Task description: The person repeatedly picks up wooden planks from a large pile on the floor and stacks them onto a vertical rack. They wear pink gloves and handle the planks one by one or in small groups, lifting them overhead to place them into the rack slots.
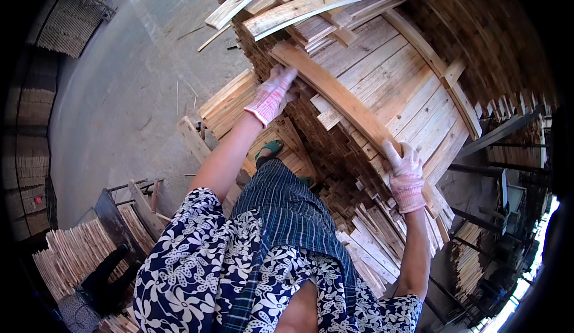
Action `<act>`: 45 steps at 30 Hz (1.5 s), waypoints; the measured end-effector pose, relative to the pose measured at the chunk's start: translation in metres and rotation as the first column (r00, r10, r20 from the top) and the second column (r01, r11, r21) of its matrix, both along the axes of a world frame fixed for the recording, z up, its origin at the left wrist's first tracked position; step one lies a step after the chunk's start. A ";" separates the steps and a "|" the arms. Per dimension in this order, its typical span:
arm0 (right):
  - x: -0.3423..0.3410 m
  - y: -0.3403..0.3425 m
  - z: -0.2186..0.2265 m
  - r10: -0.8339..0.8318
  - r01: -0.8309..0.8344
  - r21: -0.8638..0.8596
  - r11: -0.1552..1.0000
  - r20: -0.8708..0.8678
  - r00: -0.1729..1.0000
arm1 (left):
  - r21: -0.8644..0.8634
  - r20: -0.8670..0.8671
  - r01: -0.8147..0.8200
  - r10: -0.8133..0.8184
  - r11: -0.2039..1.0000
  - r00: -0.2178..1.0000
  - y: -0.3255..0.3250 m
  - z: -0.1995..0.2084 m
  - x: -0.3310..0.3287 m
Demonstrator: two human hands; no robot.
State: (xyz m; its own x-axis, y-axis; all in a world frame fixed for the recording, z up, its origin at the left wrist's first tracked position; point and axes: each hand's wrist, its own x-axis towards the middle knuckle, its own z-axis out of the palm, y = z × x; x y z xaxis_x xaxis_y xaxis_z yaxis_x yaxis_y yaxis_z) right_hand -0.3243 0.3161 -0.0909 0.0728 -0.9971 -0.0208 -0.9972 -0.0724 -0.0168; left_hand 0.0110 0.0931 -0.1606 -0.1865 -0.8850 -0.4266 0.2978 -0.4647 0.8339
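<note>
A long wooden plank [341,96] lies along the near edge of a layer of boards [391,73] set side by side on top of a tall wood stack. My left hand [276,93], in a white and pink knit glove, grips the plank near its left end, some fingers hidden beneath it. Toward the other end my right hand [406,177], gloved the same way, curls its fingers over the plank's top. Another narrow plank [421,43] runs along the far side of the layer, with a short wood block [453,71] against it.
Loose planks [323,7] lie across the stack's far left. Bundled slats [230,102] rest low beside my left arm, and split boards [373,249] lie below my right. Concrete floor [137,93] spreads to the left. A person's dark-clothed arm [104,279] shows at lower left.
</note>
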 end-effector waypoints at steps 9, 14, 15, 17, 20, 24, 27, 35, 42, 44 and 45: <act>0.017 -0.006 0.015 -0.109 0.104 0.078 0.991 0.061 0.992 | -0.175 0.969 0.931 -0.110 0.321 0.220 -0.045 0.023 0.013; 0.056 -0.053 0.025 -0.013 0.010 -0.077 0.997 -0.045 0.999 | 0.427 0.032 0.307 -0.353 0.850 0.935 -0.059 0.024 0.006; 0.073 -0.074 0.027 -0.003 -0.005 -0.149 0.989 -0.050 0.999 | 0.458 -0.157 0.273 -0.226 0.846 0.962 -0.064 0.010 0.013; 0.103 -0.116 0.018 0.071 -0.026 -0.254 0.967 0.172 0.982 | 0.172 0.024 0.174 -0.181 0.970 0.983 -0.063 -0.001 0.011; 0.134 -0.146 -0.003 0.022 -0.019 -0.130 0.991 0.020 1.000 | -0.112 0.782 0.176 -0.023 0.978 0.623 -0.054 -0.007 -0.006; 0.134 -0.151 -0.007 0.063 -0.062 -0.132 0.989 0.006 0.998 | -0.085 0.785 0.167 -0.037 0.982 0.618 -0.064 -0.055 -0.004; 0.134 -0.153 -0.007 0.049 -0.048 -0.093 0.995 0.010 0.999 | -0.246 0.646 0.135 0.059 0.960 0.761 -0.071 -0.070 0.003; 0.135 -0.160 -0.012 -0.078 0.073 -0.139 0.988 -0.032 0.996 | -0.012 0.489 0.430 -0.370 0.903 0.790 -0.091 0.016 0.010; 0.134 -0.160 -0.015 -0.032 0.027 -0.397 0.918 -0.004 0.999 | -0.041 0.365 0.433 -0.390 0.900 0.845 -0.069 0.033 0.042; 0.140 -0.159 -0.014 -0.092 0.082 -0.439 0.895 0.000 0.996 | -0.066 0.416 0.414 -0.352 0.908 0.839 -0.096 0.010 0.051; 0.141 -0.156 -0.020 -0.085 0.070 -0.477 0.876 -0.011 0.996 | 0.010 0.354 0.409 -0.386 0.913 0.852 -0.101 0.010 0.054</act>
State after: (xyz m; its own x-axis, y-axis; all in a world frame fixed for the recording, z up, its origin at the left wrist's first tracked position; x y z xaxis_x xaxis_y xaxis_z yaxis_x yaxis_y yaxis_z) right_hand -0.1831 0.1601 -0.1105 0.0021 -0.8895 0.4570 -0.9994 0.0134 0.0307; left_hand 0.0645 -0.0081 -0.1502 -0.3811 -0.7937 -0.4741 -0.2093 -0.4254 0.8805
